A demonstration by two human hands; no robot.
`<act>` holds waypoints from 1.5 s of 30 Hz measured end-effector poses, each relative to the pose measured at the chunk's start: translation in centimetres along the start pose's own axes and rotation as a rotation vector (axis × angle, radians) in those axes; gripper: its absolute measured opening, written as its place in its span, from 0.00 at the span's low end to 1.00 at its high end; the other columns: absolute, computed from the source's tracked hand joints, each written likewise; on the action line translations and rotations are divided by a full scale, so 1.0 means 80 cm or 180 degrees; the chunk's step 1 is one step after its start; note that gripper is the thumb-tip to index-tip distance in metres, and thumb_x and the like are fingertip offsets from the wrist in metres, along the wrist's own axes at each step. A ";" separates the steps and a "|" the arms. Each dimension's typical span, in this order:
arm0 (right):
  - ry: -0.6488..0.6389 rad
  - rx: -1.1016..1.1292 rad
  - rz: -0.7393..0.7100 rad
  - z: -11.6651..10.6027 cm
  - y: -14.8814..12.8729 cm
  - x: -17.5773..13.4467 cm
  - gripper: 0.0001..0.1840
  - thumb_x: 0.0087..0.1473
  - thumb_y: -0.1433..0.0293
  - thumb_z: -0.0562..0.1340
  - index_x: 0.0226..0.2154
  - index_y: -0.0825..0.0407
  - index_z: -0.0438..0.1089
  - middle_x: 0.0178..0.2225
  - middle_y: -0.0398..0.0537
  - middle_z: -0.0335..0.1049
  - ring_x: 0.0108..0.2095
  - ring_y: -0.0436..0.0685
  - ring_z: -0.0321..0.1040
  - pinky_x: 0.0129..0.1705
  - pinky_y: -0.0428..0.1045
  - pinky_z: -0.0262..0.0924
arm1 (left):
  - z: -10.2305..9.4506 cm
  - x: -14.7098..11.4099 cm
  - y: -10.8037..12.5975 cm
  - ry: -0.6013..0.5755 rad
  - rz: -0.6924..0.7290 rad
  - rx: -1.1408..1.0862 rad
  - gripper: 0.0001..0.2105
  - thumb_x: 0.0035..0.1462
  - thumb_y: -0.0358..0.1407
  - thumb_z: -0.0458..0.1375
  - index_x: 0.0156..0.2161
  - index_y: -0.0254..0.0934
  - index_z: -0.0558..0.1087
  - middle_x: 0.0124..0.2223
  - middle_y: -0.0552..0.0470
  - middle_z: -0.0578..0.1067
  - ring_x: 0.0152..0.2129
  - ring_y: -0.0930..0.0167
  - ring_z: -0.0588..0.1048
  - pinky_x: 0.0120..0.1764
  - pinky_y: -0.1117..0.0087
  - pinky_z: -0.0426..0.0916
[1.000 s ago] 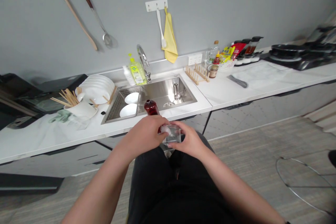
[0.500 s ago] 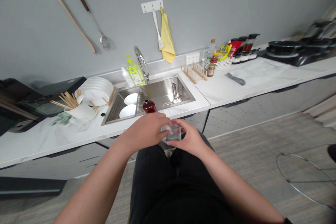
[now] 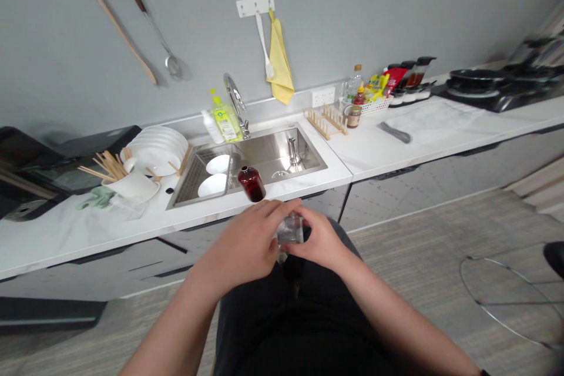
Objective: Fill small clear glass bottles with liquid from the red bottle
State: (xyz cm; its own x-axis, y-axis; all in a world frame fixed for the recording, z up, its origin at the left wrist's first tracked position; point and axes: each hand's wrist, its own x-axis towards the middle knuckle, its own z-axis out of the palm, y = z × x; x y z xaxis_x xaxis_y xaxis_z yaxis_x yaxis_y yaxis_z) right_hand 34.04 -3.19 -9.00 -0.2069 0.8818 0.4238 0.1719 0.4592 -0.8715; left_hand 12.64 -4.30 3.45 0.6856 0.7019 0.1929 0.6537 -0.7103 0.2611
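Observation:
In front of my lap, below the counter's front edge, a small clear see-through container [image 3: 291, 230] is held between both hands. My right hand [image 3: 325, 239] curves around its right side, finger on top and thumb below. My left hand [image 3: 251, 241] covers its left side, with the fingers reaching over the top toward the right fingertips. The left palm and part of the container are hidden. Just beyond my left hand, a dark red open-necked bottle [image 3: 252, 184] stands on the counter by the sink's front rim.
The sink [image 3: 319, 160] holds a wire rack with white bowls [image 3: 215, 184]. Behind it stand a faucet [image 3: 235, 103] and a yellow-green soap bottle [image 3: 227, 123]. White plates [image 3: 156, 150] and a chopstick holder [image 3: 136, 187] are left; a wooden rack [image 3: 326, 122] is right.
My left hand has shifted down and slightly left, its fingers now stretching over the container's top. More of the red bottle shows. The container stays between my hands.

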 end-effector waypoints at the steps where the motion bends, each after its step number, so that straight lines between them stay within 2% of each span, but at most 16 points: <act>1: 0.0003 0.0023 -0.0007 0.001 0.001 0.000 0.42 0.46 0.67 0.83 0.63 0.42 0.77 0.57 0.51 0.86 0.52 0.69 0.85 0.56 0.64 0.80 | 0.000 -0.001 0.001 0.0016 -0.0076 0.0063 0.41 0.65 0.29 0.65 0.80 0.48 0.61 0.68 0.40 0.78 0.62 0.52 0.80 0.62 0.48 0.77; 4: 0.0003 0.0002 0.0001 0.003 0.003 -0.002 0.43 0.45 0.67 0.83 0.64 0.41 0.77 0.59 0.51 0.85 0.53 0.69 0.85 0.58 0.66 0.79 | 0.001 -0.001 -0.002 -0.0115 -0.0502 0.0325 0.27 0.70 0.42 0.67 0.71 0.42 0.73 0.56 0.37 0.83 0.51 0.48 0.84 0.53 0.46 0.79; 6: -0.0051 -0.0092 0.0018 0.003 0.003 -0.002 0.44 0.43 0.67 0.84 0.63 0.40 0.77 0.59 0.51 0.85 0.54 0.70 0.84 0.60 0.67 0.78 | 0.002 -0.001 -0.006 -0.0295 -0.0448 0.0378 0.15 0.72 0.38 0.62 0.61 0.41 0.79 0.51 0.38 0.84 0.48 0.50 0.84 0.50 0.47 0.79; 9: -0.0113 -0.0090 0.0066 0.003 0.002 -0.002 0.42 0.43 0.68 0.83 0.61 0.41 0.77 0.58 0.51 0.85 0.53 0.70 0.84 0.59 0.67 0.78 | 0.003 -0.001 -0.008 -0.0331 0.0032 0.0296 0.24 0.65 0.25 0.60 0.64 0.44 0.77 0.59 0.41 0.82 0.56 0.53 0.81 0.59 0.47 0.77; 11: -0.0117 0.0019 0.0083 0.004 0.001 -0.001 0.39 0.45 0.69 0.82 0.60 0.42 0.78 0.57 0.51 0.85 0.52 0.69 0.84 0.56 0.64 0.80 | 0.003 -0.002 -0.006 -0.0228 0.0049 0.0326 0.29 0.64 0.28 0.64 0.69 0.45 0.74 0.63 0.41 0.81 0.59 0.51 0.80 0.61 0.45 0.75; 14: -0.0131 0.0051 0.0076 0.005 0.004 0.000 0.40 0.45 0.69 0.81 0.61 0.42 0.77 0.57 0.51 0.85 0.53 0.68 0.84 0.56 0.63 0.79 | 0.005 -0.002 -0.005 -0.0223 -0.0264 0.0581 0.21 0.71 0.43 0.66 0.64 0.39 0.77 0.53 0.38 0.84 0.50 0.47 0.82 0.55 0.39 0.77; 16: -0.0184 -0.0029 0.0102 0.006 0.006 -0.001 0.42 0.44 0.69 0.83 0.62 0.42 0.76 0.58 0.51 0.85 0.54 0.69 0.84 0.58 0.64 0.79 | 0.006 -0.003 -0.006 -0.0269 -0.0206 0.0663 0.13 0.73 0.39 0.62 0.57 0.38 0.80 0.49 0.39 0.84 0.49 0.49 0.83 0.55 0.39 0.77; 19: -0.0204 -0.0068 0.0119 0.007 0.010 -0.001 0.41 0.44 0.67 0.84 0.61 0.43 0.77 0.57 0.51 0.85 0.54 0.68 0.84 0.59 0.63 0.78 | 0.007 -0.006 -0.010 -0.0274 0.0343 0.0403 0.21 0.66 0.25 0.61 0.61 0.44 0.79 0.61 0.44 0.82 0.65 0.53 0.77 0.69 0.42 0.70; 21: -0.0177 -0.0010 0.0099 0.008 0.012 -0.001 0.39 0.46 0.67 0.83 0.60 0.44 0.77 0.58 0.51 0.85 0.54 0.68 0.84 0.58 0.63 0.79 | 0.008 -0.007 -0.011 -0.0151 0.0410 0.0327 0.27 0.66 0.27 0.63 0.67 0.48 0.75 0.69 0.46 0.78 0.72 0.53 0.70 0.75 0.42 0.65; 25: -0.0182 0.0077 0.0111 0.011 0.013 -0.002 0.41 0.47 0.65 0.84 0.62 0.43 0.76 0.59 0.51 0.84 0.56 0.68 0.84 0.58 0.63 0.79 | 0.013 -0.005 -0.013 0.0010 -0.0598 0.0715 0.24 0.74 0.49 0.63 0.67 0.40 0.74 0.62 0.36 0.80 0.55 0.47 0.83 0.56 0.42 0.79; 27: -0.0193 0.0059 0.0124 0.012 0.013 -0.001 0.43 0.45 0.64 0.85 0.62 0.42 0.76 0.58 0.51 0.85 0.56 0.68 0.84 0.58 0.63 0.79 | 0.015 -0.004 -0.014 -0.0207 -0.0927 0.0728 0.19 0.77 0.48 0.58 0.62 0.38 0.77 0.52 0.37 0.84 0.44 0.51 0.85 0.46 0.47 0.80; 29: -0.0248 -0.0033 0.0125 0.012 0.013 0.000 0.42 0.44 0.65 0.85 0.61 0.43 0.77 0.56 0.50 0.85 0.54 0.68 0.85 0.57 0.63 0.80 | 0.016 -0.005 -0.014 -0.0386 -0.0742 0.0550 0.15 0.76 0.38 0.57 0.62 0.41 0.77 0.49 0.41 0.84 0.45 0.53 0.84 0.48 0.51 0.80; 31: -0.0286 -0.0100 0.0130 0.012 0.014 0.001 0.41 0.43 0.66 0.85 0.60 0.44 0.78 0.54 0.50 0.86 0.51 0.67 0.85 0.55 0.62 0.80 | 0.016 -0.006 -0.014 -0.0355 -0.0413 0.0412 0.25 0.69 0.29 0.59 0.68 0.44 0.74 0.56 0.42 0.84 0.53 0.54 0.83 0.55 0.51 0.79; 33: -0.0264 -0.0076 0.0142 0.012 0.018 0.001 0.41 0.44 0.66 0.84 0.60 0.44 0.78 0.55 0.50 0.86 0.51 0.67 0.85 0.55 0.62 0.80 | 0.018 -0.006 -0.015 -0.0257 -0.0427 0.0436 0.29 0.66 0.30 0.62 0.71 0.43 0.71 0.59 0.41 0.82 0.56 0.52 0.81 0.57 0.49 0.78; 37: -0.0241 -0.0040 0.0179 0.011 0.022 0.001 0.44 0.44 0.65 0.85 0.63 0.44 0.76 0.58 0.52 0.85 0.54 0.68 0.85 0.59 0.64 0.79 | 0.023 -0.003 -0.019 -0.0435 -0.0811 0.0536 0.14 0.74 0.43 0.61 0.58 0.39 0.79 0.49 0.41 0.85 0.46 0.52 0.84 0.49 0.50 0.79; 45: -0.0527 0.0120 0.0324 0.002 0.022 -0.002 0.45 0.40 0.63 0.87 0.60 0.45 0.78 0.56 0.53 0.85 0.53 0.69 0.84 0.59 0.63 0.78 | 0.017 -0.007 -0.028 -0.0752 -0.0187 0.0184 0.11 0.76 0.34 0.61 0.58 0.38 0.80 0.54 0.42 0.85 0.48 0.55 0.83 0.51 0.52 0.78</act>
State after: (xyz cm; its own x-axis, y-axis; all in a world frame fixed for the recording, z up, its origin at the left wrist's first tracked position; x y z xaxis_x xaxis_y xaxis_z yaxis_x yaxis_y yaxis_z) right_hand 34.23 -2.51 -10.61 -0.3463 0.8923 0.2895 0.1644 0.3615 -0.9177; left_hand 11.27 -3.17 1.53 0.6973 0.7151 -0.0493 0.7072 -0.6752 0.2096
